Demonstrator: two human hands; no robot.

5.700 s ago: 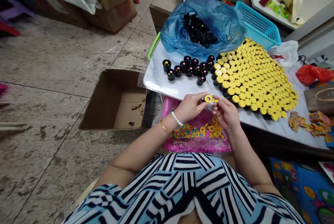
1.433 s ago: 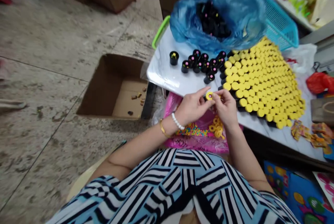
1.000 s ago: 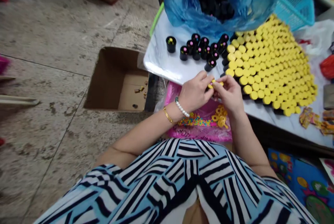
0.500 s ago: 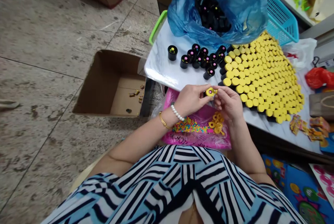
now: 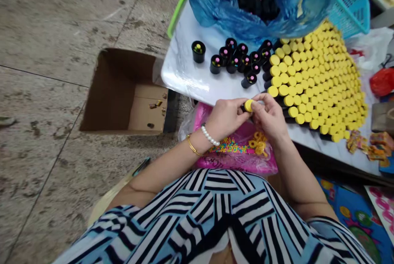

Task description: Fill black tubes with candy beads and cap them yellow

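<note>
Left hand (image 5: 226, 118) and right hand (image 5: 271, 118) grasping a yellow-topped black cup (image 5: 248, 105).
Uncapped cups (image 5: 234, 63) stand on the table (image 5: 191, 78) beside many capped cups (image 5: 311, 91).

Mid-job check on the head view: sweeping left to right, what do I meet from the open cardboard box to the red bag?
Cardboard box → lone black cup → left hand → yellow-topped piece in the grip → right hand → massed yellow-topped cups → red bag.

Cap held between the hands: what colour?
The cap is yellow; it shows best in the head view.
</note>
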